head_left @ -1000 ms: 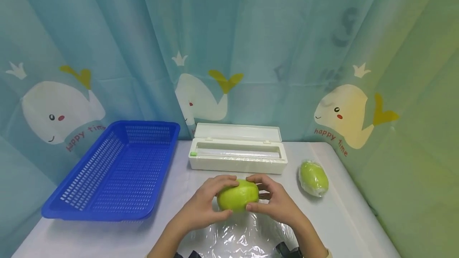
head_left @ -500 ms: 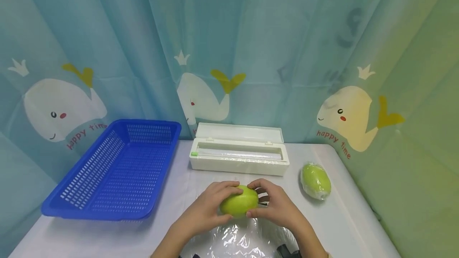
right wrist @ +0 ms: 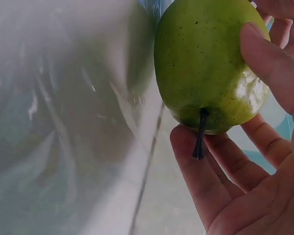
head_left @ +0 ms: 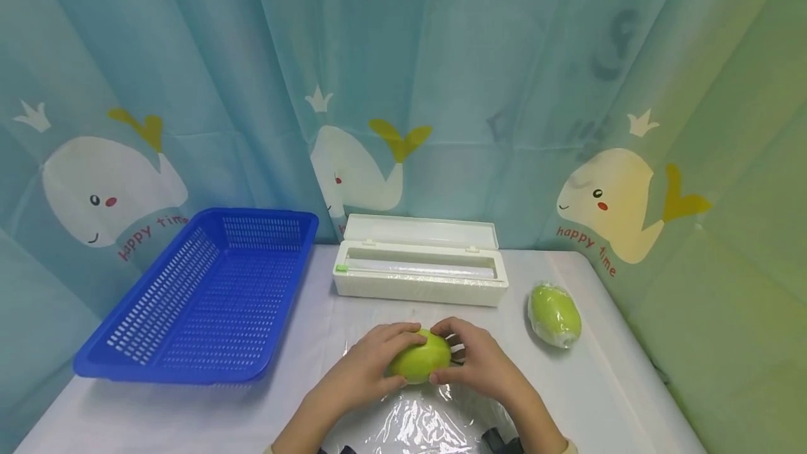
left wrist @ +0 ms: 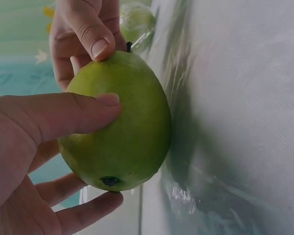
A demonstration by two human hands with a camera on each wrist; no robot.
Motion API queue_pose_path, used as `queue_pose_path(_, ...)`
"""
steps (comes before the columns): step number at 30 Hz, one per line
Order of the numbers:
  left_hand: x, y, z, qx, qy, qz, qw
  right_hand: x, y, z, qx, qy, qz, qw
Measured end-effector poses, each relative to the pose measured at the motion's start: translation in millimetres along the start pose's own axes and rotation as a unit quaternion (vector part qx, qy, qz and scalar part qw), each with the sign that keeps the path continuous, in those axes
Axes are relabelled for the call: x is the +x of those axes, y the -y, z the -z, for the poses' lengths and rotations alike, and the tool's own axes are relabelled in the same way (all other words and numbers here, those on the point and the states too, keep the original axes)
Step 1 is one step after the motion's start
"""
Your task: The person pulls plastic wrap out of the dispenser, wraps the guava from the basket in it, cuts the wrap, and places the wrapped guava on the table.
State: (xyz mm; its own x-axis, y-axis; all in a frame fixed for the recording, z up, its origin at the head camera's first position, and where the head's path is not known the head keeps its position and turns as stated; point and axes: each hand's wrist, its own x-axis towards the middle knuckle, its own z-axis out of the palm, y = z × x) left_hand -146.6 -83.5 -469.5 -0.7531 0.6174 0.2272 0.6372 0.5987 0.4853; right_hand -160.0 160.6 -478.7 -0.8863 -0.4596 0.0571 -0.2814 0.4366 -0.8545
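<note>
Head view: fingers (head_left: 405, 340) hold one fruit (head_left: 419, 361) of two.

One bare green pear (head_left: 421, 361) and one film-wrapped green pear (head_left: 555, 314) make two. There are one blue basket (head_left: 185, 373), one cling-film dispenser (head_left: 420, 289), one film roll (head_left: 421, 269), three printed whales (head_left: 129, 177) and one desk (head_left: 605, 370).
</note>
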Motion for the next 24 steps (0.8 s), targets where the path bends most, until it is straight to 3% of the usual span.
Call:
queue_pose_path(9, -0.5, 3.5, -3.5, -0.015, 0.007, 0.010, 0.9998, -0.3, -3.6, 0.0, -0.014, 0.013, 0.001, 1.000)
queue_pose_path(18, -0.7, 5.5, -2.2, -0.029, 0.024, 0.045, 0.9983, -1.7, -1.6, 2.3, -0.033, 0.013, -0.001, 0.999)
queue_pose_path(24, -1.8, 6.5, -2.3, -0.034, 0.017, 0.053, 0.9979, -3.4, -0.9, 3.3, -0.057, -0.004, -0.004, 0.998)
